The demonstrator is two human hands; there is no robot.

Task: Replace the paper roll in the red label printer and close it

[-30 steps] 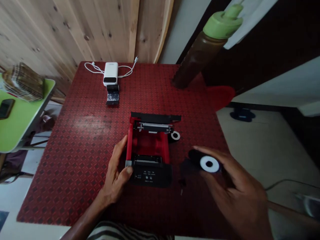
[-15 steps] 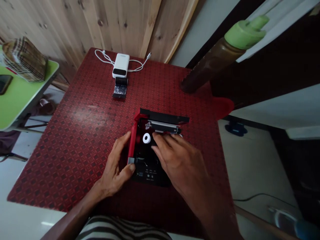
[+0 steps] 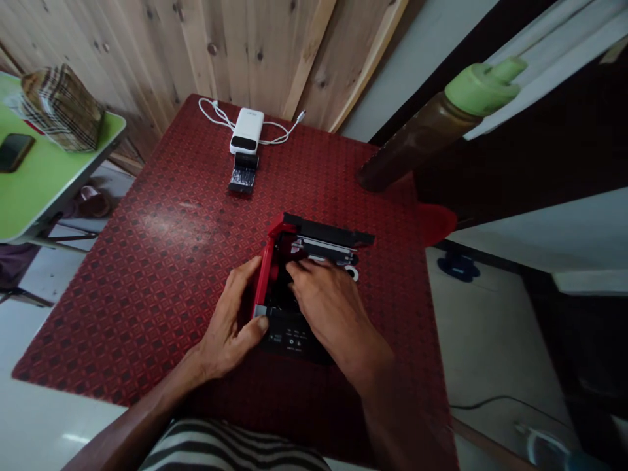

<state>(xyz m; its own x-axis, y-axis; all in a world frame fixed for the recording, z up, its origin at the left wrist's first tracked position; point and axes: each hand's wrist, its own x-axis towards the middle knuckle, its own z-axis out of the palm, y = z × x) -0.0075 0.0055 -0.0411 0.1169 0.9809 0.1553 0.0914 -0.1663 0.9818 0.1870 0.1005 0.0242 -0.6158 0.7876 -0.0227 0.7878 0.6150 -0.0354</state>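
A small red-and-black printer (image 3: 292, 339) sits near the middle of the bench (image 3: 167, 261), which is covered in a red patterned cloth. Its lid (image 3: 333, 232) is tipped open toward the back. The left hand (image 3: 229, 327) clasps the printer's left side, with the fingers curved along the red wall and the thumb pressed on the front corner. The right hand (image 3: 326, 306) lies over the open bay with its fingers dipped inside, just under the lid's edge. Whether it is pinching anything in there I cannot tell, because the palm hides the bay. A small white ring (image 3: 353, 272) lies just beside the printer's right flank.

Further back are a white power bank (image 3: 246, 131) with its looped cable (image 3: 216, 114), and a little black device (image 3: 243, 174) touching its near end. A brown bottle with a green cap (image 3: 432, 124) stands at the bench's far right corner. To the left a green side table (image 3: 49, 183) carries a phone (image 3: 14, 152) and a checkered bundle (image 3: 63, 108).
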